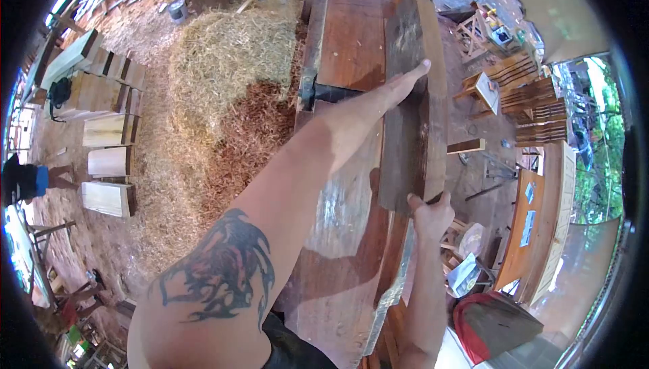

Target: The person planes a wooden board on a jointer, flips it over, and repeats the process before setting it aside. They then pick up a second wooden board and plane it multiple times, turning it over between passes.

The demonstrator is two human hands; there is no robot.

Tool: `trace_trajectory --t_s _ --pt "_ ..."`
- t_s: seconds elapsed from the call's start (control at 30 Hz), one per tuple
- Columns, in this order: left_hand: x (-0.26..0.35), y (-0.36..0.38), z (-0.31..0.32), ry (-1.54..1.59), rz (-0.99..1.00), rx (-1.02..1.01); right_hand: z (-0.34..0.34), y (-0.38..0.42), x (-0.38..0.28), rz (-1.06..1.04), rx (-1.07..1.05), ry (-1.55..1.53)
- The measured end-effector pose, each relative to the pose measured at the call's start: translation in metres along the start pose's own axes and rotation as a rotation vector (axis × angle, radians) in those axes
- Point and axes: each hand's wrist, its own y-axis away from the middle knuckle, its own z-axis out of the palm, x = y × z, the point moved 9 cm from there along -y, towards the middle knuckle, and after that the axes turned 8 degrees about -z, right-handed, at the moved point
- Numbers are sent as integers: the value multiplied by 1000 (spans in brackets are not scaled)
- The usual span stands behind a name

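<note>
I am looking down over a long, dark grey-brown weathered wooden plank (414, 98) that is standing on its narrow edge on top of a broad reddish-brown wooden slab (351, 37). The plank's long axis is running away from me, from its near end low in the middle of the view toward its far end at the top, leaning slightly to the left as it goes.

My left hand (399, 85) is reaching far forward, lying flat against the plank's left face about midway along it, with the fingers stretched out straight and held close together, the tips pointing toward the far end. My right hand (429, 215) is gripping the plank's near end from below, the fingers curled tight around the bottom corner and the thumb pressing on the near face.

A black metal clamp-like fitting (324, 91) is sitting on the slab just left of my left forearm. To the left, a large heap of pale straw and reddish wood shavings (230, 78) is covering the ground, with several short pale wooden boards (108, 163) standing beyond it. On the right, stacked brown wooden chairs (534, 98) are standing well apart from the plank.
</note>
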Motion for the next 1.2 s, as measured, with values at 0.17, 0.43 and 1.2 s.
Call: trace_trajectory --t_s 0.17,0.43,1.2 --pt "26 -18 -17 104 90 47 21 -68 -28 31 -35 83" --pt "12 131 -97 -308 393 632 45 -156 -71 65 -70 191" --pt "-282 338 -129 -532 -299 1086 128 -360 -152 -175 -297 161"
